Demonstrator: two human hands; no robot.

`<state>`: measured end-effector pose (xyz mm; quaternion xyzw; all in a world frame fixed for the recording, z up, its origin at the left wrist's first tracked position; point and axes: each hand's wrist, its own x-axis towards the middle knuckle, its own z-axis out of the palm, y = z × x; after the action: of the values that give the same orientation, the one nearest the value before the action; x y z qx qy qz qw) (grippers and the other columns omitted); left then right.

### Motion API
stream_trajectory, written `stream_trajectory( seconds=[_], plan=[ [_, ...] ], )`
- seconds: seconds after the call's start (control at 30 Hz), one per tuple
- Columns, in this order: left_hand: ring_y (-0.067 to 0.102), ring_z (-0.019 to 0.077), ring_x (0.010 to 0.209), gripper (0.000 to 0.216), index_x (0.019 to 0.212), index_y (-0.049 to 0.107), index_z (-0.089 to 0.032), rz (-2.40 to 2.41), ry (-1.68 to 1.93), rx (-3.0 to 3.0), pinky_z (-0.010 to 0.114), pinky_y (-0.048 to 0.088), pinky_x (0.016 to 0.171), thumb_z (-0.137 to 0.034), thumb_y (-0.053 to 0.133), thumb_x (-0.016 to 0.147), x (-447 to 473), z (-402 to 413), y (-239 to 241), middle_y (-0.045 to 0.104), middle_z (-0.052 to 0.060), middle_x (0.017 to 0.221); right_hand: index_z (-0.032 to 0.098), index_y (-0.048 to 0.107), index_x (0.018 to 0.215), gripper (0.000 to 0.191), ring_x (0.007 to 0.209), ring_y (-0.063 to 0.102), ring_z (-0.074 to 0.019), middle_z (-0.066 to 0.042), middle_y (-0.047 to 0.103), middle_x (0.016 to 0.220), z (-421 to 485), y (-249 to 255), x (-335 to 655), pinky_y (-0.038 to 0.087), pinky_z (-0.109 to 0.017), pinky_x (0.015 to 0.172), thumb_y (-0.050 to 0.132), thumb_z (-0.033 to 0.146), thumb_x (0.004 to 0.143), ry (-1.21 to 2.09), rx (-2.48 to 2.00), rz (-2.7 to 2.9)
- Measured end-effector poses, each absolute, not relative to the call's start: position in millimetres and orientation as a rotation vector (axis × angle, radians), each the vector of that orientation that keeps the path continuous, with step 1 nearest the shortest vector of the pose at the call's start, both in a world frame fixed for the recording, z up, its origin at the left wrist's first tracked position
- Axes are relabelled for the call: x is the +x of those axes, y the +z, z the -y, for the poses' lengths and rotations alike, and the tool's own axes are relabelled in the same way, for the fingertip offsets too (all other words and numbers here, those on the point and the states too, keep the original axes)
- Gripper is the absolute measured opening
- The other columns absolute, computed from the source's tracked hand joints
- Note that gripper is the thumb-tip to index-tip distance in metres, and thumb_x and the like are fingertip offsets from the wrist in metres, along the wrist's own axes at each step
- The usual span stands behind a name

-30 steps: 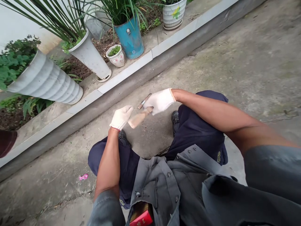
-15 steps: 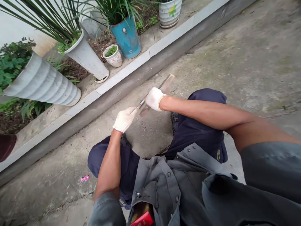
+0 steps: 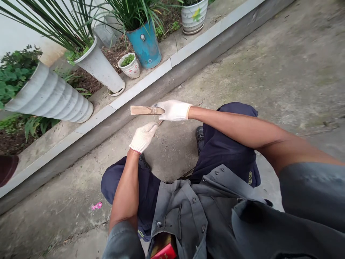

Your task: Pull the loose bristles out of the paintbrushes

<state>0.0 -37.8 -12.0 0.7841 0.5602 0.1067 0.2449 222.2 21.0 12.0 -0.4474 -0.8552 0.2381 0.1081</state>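
Observation:
My right hand [image 3: 175,110], in a white knit glove, is closed round the right end of a flat piece of wood [image 3: 141,110]. The wood lies nearly level above the ground, its pale cut end pointing left. Thin wire [image 3: 153,110] is wound round it close to my right fingers, and a strand hangs down toward my left hand. My left hand [image 3: 143,137], also gloved, is just below and pinched closed at the strand. A small brownish end shows at its fingertips; what it belongs to is hidden.
Along the raised tiled ledge [image 3: 145,84] stand a ribbed white planter [image 3: 54,95], a tall white pot [image 3: 104,68], a small patterned pot [image 3: 132,70] and a blue pot [image 3: 147,45]. A pink object [image 3: 97,205] lies on the concrete floor. My knees flank the hands.
My right hand has turned the wood: it pointed up and right along the ground and now points left, above my left hand. My left hand has barely moved.

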Motion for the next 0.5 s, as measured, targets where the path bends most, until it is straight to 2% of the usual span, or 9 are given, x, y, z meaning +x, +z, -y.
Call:
stream_trajectory(
  seconds=[0.07,0.2,0.27,0.4,0.5],
  plan=[
    [0.070,0.0179,0.082,0.042,0.117,0.077,-0.023,-1.548,0.245,2.153,0.024,0.050,0.084,-0.047,0.045,0.104,-1.3,37.0,-16.7,0.078,0.001,0.092,0.015,0.068,0.123,0.036,0.091,0.068,-0.0245,-0.013,0.075,0.107,-18.6,4.1,216.4,0.045,-0.032,0.076,0.061,0.023,0.089,0.531,-1.473,2.557],
    [0.072,0.0210,0.096,0.036,0.117,0.078,-0.028,-1.542,0.134,2.257,0.026,0.050,0.088,-0.042,0.048,0.103,-6.8,33.2,-28.1,0.079,0.002,0.106,0.003,0.073,0.111,0.031,0.103,0.068,-0.0331,-0.025,0.073,0.108,-14.2,-6.7,204.5,0.045,-0.042,0.086,0.052,0.008,0.089,0.124,-1.661,2.674],
    [0.071,0.0214,0.100,0.035,0.117,0.078,-0.029,-1.534,0.109,2.311,0.026,0.049,0.090,-0.041,0.047,0.104,-9.3,31.2,-30.4,0.079,0.001,0.114,0.000,0.074,0.108,0.033,0.108,0.066,-0.0352,-0.027,0.072,0.107,-13.8,-10.1,200.5,0.043,-0.048,0.091,0.047,0.005,0.089,0.027,-1.726,2.705],
    [0.071,0.0207,0.100,0.037,0.116,0.078,-0.027,-1.575,0.108,2.330,0.025,0.048,0.091,-0.039,0.045,0.105,-12.0,29.1,-27.2,0.079,0.002,0.115,0.001,0.075,0.105,0.031,0.110,0.064,-0.0353,-0.025,0.073,0.107,-18.8,-19.8,205.2,0.039,-0.053,0.098,0.051,0.008,0.087,-0.083,-1.669,2.930],
    [0.071,0.0205,0.101,0.037,0.115,0.078,-0.025,-1.615,0.150,2.295,0.025,0.048,0.092,-0.040,0.046,0.105,-11.9,28.1,-23.6,0.079,0.003,0.112,0.009,0.076,0.101,0.026,0.101,0.065,-0.0287,-0.016,0.074,0.100,-24.2,-25.0,218.6,0.042,-0.046,0.095,0.058,0.011,0.082,0.169,-1.254,3.215]
  ],
)
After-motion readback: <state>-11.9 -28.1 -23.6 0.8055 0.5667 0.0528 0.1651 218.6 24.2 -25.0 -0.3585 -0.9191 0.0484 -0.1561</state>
